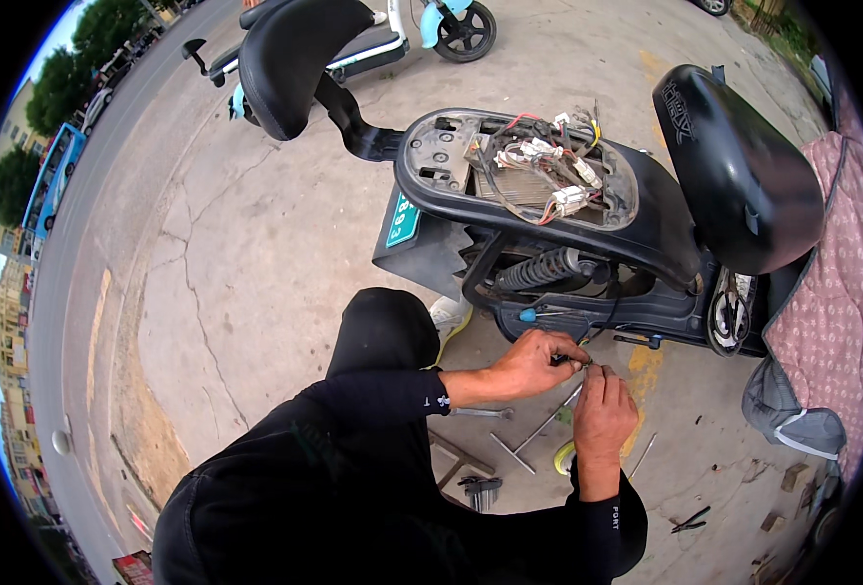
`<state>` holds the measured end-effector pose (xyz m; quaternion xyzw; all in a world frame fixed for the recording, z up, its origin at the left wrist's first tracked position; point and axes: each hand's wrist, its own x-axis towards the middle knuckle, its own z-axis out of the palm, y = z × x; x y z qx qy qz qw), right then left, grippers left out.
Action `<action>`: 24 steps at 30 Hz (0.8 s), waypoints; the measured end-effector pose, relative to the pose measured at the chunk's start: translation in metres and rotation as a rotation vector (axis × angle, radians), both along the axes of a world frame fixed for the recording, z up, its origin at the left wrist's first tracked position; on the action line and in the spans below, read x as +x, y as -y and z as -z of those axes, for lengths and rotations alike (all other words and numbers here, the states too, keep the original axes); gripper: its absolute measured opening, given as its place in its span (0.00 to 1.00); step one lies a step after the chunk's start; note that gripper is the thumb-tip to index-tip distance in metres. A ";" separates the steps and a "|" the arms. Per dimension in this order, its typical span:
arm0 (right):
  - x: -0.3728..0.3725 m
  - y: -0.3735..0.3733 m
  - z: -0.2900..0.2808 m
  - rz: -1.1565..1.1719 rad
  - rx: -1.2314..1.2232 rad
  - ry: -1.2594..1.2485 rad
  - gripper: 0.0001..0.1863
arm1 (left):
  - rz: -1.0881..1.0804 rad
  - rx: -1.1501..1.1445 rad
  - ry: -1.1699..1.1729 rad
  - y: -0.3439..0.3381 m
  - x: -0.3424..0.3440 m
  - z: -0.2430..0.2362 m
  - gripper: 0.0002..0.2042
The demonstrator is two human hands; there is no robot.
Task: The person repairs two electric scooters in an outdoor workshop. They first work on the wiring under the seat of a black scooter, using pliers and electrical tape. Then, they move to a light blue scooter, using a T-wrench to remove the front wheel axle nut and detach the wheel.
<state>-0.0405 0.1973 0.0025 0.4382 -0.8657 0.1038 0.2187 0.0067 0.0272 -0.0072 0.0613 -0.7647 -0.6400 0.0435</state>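
Note:
Close beside the scooter's side, my left hand point(537, 365) and my right hand point(604, 411) meet fingertip to fingertip. Both are closed in a pinch on something small and dark between them, too small to name. A thin dark cable point(611, 304) hangs from the scooter just above my fingers. The electric scooter point(661, 180) is black, with its seat point(739, 171) tipped up. Its top opening holds a tangle of wires with white connectors point(570, 201). Near my left hand, a screwdriver with a blue handle point(528, 316) rests on the scooter's lower side.
On the pavement lie a T-handle wrench point(515, 454), a spanner point(483, 412) and pliers point(691, 520). A black backrest point(295, 63) stands at the scooter's rear. A pink patterned cover point(826, 292) hangs at the right. Another scooter point(402, 44) is parked behind; a road runs along the left.

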 end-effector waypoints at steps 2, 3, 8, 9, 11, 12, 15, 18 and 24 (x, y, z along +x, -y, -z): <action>-0.002 0.000 0.000 -0.028 0.027 -0.033 0.09 | -0.008 0.003 0.000 0.000 0.001 0.002 0.10; -0.002 0.000 0.000 0.001 -0.023 0.054 0.07 | 0.004 0.010 0.011 0.000 0.001 0.001 0.10; -0.004 -0.001 0.002 0.315 -0.884 1.694 0.09 | 0.024 0.007 -0.064 -0.004 -0.001 0.006 0.09; -0.004 -0.003 0.002 0.306 -0.817 1.536 0.08 | 0.013 0.011 -0.059 -0.005 -0.001 0.009 0.09; -0.002 -0.004 0.002 0.285 -0.680 1.221 0.07 | -0.010 0.019 -0.049 -0.005 0.001 0.012 0.09; -0.002 -0.003 0.002 0.272 -0.611 1.062 0.06 | -0.009 0.035 -0.017 -0.003 0.002 0.009 0.10; 0.002 0.003 0.001 0.229 -0.399 0.589 0.06 | -0.010 0.060 0.028 0.001 0.001 0.001 0.11; 0.004 0.013 -0.009 0.096 -0.129 0.176 0.10 | -0.027 0.044 0.012 0.007 0.004 0.001 0.11; 0.000 -0.002 -0.003 0.009 0.030 -0.067 0.12 | 0.048 0.041 0.069 0.004 -0.002 -0.009 0.10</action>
